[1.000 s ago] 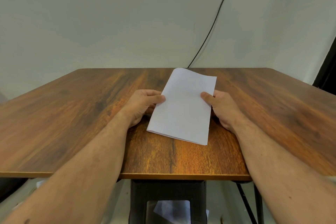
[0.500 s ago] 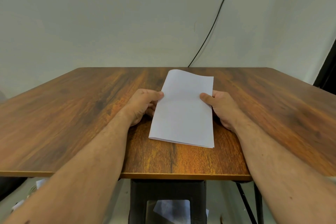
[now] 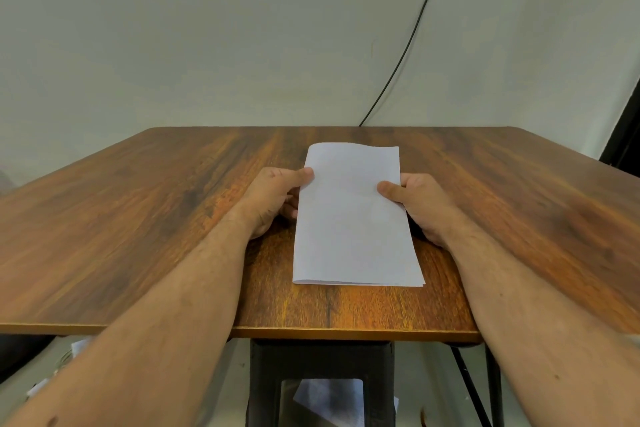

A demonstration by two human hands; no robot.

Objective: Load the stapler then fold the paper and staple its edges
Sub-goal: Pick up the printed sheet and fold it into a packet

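Note:
A folded white paper (image 3: 353, 218) lies lengthwise in the middle of the wooden table (image 3: 138, 218), its near edge showing stacked layers. My left hand (image 3: 273, 199) pinches the paper's left edge, thumb on top and fingers underneath. At the right edge my right hand (image 3: 419, 201) grips it the same way, thumb on top. The far end of the paper lifts slightly off the table. No stapler is in view.
A black cable (image 3: 412, 35) runs down the pale wall behind the table. Under the table stands a black frame (image 3: 322, 385) with some white paper (image 3: 329, 399) seen through it. A dark panel (image 3: 627, 114) stands at the far right.
Both hands have turned the paper clockwise, so it now lies straight along the table instead of slanted. Both hands keep their hold on its edges.

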